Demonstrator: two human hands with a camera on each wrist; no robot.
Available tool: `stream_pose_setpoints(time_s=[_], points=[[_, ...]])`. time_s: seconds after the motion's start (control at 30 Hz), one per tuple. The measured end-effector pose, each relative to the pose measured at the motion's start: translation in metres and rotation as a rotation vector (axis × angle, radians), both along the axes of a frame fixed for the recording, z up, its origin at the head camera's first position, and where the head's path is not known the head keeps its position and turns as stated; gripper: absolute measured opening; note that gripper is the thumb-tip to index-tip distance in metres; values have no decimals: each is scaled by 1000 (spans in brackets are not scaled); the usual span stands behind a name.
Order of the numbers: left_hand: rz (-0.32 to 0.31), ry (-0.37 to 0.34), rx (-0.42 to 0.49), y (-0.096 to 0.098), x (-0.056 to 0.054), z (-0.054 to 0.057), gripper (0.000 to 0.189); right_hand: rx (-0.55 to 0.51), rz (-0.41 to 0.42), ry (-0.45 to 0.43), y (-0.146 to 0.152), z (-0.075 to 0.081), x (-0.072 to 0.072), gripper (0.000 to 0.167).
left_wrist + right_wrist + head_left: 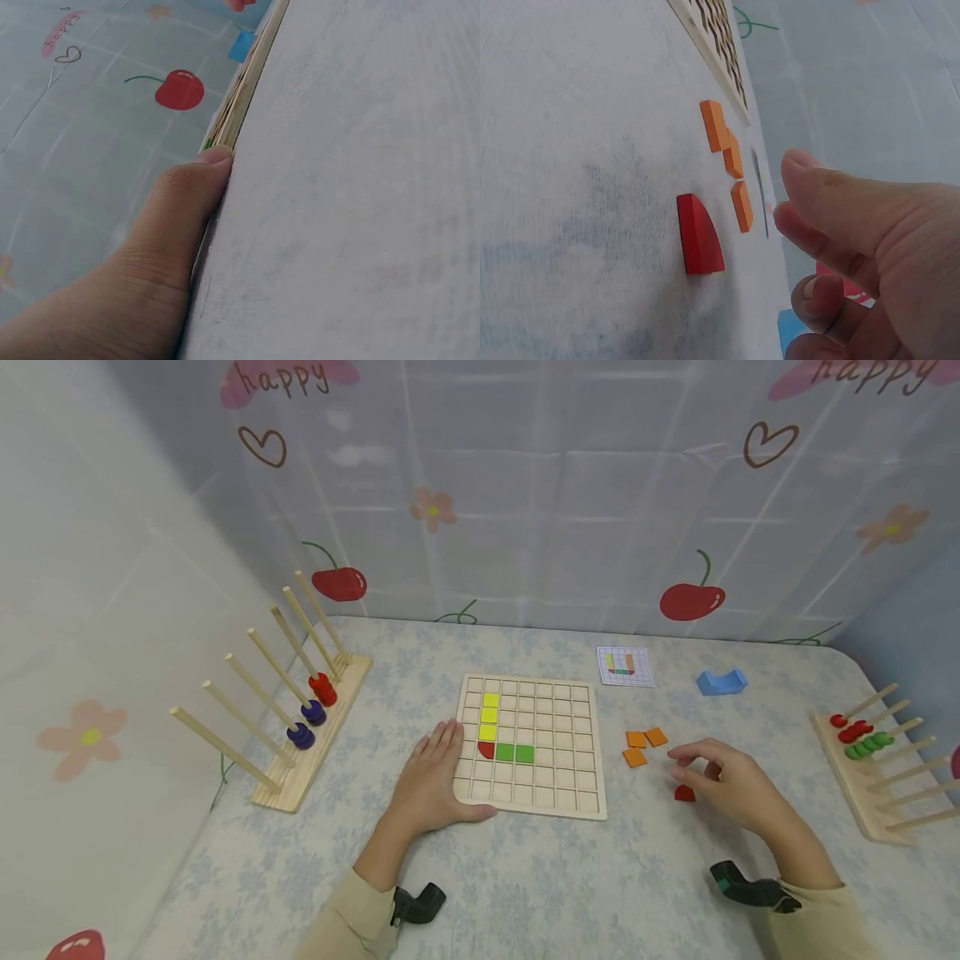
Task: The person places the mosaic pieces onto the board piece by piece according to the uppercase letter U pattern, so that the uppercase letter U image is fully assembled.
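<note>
A wooden grid board (562,785) lies mid-table with three yellow squares (489,716), a red quarter-round piece (487,750) and two green squares (515,753) in its cells. My left hand (429,781) rests at the board's lower left corner, fingers straight along the left side. Its thumb (187,202) touches the front edge. To the right, my right hand (731,783) hovers above a loose red quarter-round piece (697,236), thumb and index finger apart, other fingers loosely bent. Nothing is between them. Three orange squares (636,740) lie between that hand and the board.
A pattern card (626,667) lies behind the orange squares, with a blue curved block (722,682) to its right. Wooden peg racks with coloured rings stand at the left (311,756) and right (862,785). A printed curtain (525,527) hangs behind the table.
</note>
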State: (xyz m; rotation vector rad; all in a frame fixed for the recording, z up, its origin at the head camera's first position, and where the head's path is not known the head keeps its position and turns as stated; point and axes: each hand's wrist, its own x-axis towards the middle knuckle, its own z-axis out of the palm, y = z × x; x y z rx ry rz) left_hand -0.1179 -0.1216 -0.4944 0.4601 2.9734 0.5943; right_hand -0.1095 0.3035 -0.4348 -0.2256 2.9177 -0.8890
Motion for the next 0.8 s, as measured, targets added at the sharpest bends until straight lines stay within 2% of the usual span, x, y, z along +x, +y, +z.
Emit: stream_pose_setpoints(time_s=[0.23, 0.43, 0.8], points=[[-2, 0, 7, 1, 0, 0, 138, 15, -8, -12, 12, -6, 6, 30], [-6, 0, 9, 0, 0, 1, 138, 13, 14, -71, 17, -8, 9, 35], [-10, 0, -4, 0, 0, 1, 138, 18, 59, -99, 20, -13, 10, 32]])
